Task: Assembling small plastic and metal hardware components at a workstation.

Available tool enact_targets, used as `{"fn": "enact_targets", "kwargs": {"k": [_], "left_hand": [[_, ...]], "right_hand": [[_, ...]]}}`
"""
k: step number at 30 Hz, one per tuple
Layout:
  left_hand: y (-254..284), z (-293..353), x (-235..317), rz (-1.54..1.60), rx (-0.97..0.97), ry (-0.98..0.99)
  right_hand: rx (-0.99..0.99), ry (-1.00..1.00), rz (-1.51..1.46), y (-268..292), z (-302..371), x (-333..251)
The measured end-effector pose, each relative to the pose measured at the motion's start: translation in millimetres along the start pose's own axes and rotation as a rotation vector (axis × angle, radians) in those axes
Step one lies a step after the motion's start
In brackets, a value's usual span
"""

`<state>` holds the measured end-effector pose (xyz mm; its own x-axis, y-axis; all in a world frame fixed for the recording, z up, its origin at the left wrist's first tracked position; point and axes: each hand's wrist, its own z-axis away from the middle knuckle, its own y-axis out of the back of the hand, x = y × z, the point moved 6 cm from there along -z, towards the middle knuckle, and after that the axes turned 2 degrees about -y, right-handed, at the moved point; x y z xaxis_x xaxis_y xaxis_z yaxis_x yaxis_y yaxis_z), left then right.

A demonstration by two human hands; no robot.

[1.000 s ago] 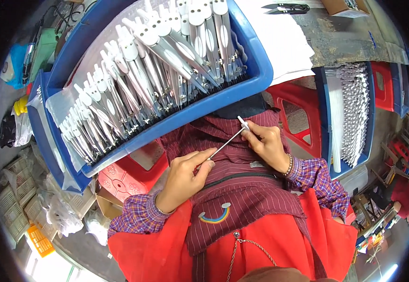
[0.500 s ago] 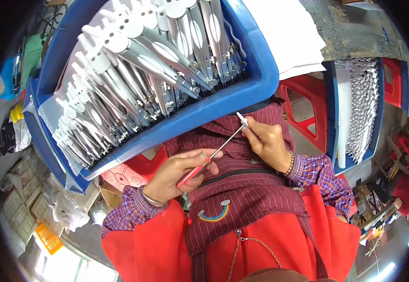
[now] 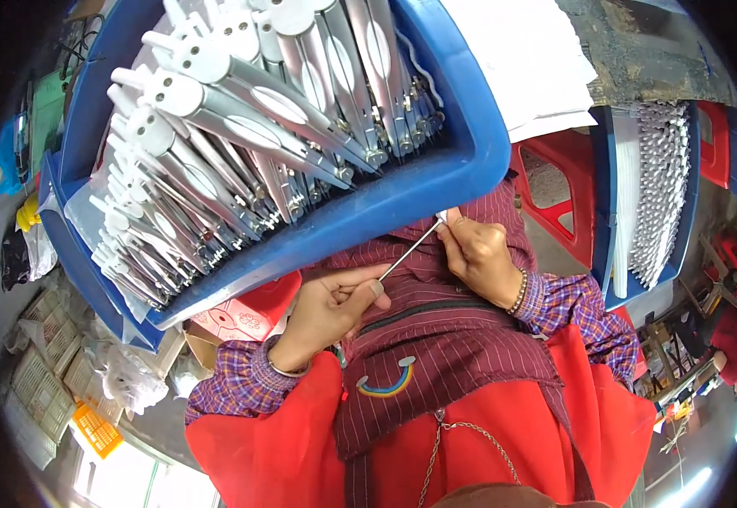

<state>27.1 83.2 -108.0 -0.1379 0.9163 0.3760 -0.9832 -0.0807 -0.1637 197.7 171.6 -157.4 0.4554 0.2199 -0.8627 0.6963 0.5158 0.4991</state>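
My left hand is closed round a screwdriver, whose thin metal shaft slants up to the right. The fingers and palm now hide its red handle. My right hand pinches a small white piece at the shaft's far end. Its exact kind cannot be made out, as the fingers cover most of it. Just beyond both hands stands a blue plastic bin, packed with silver drawing compasses that have round white heads. The hands are above my dark red striped apron.
To the right, a second blue bin holds many similar white-headed pieces beside a red plastic stool. White sheets lie at the far side. Crates and plastic bags sit on the floor at left.
My left hand has turned over the screwdriver, so its red handle no longer shows. The white piece is more covered by my right fingers. The view has shifted slightly.
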Motion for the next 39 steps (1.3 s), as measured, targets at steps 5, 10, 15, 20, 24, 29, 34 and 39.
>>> {"fn": "enact_targets", "kwargs": {"k": [5, 10, 15, 20, 24, 29, 34, 39], "left_hand": [[1, 0, 0, -0.039, 0.005, -0.127], [0, -2, 7, -0.204, -0.009, -0.315], [0, 0, 13, -0.279, -0.007, -0.329], [-5, -2, 0, -0.179, -0.034, -0.33], [-16, -15, -16, -0.174, -0.144, -0.335], [-23, -17, -31, -0.152, -0.169, -0.273], [-26, -19, -36, -0.148, -0.17, -0.272], [-21, -19, -37, -0.14, -0.161, -0.246]], "right_hand": [[-0.003, 0.019, 0.006, -2, 2, 2], [0.023, 0.007, 0.014, 3, 4, 2], [0.015, -0.142, -0.283, 16, -2, 13], [-0.007, -0.46, -0.944, 64, 1, 37], [0.288, -0.615, -0.981, 160, 17, 77], [0.447, -0.732, -1.003, 209, 30, 168], [0.451, -0.857, -0.989, 212, 15, 222], [0.611, -0.905, -1.117, 211, -5, 246]]}}
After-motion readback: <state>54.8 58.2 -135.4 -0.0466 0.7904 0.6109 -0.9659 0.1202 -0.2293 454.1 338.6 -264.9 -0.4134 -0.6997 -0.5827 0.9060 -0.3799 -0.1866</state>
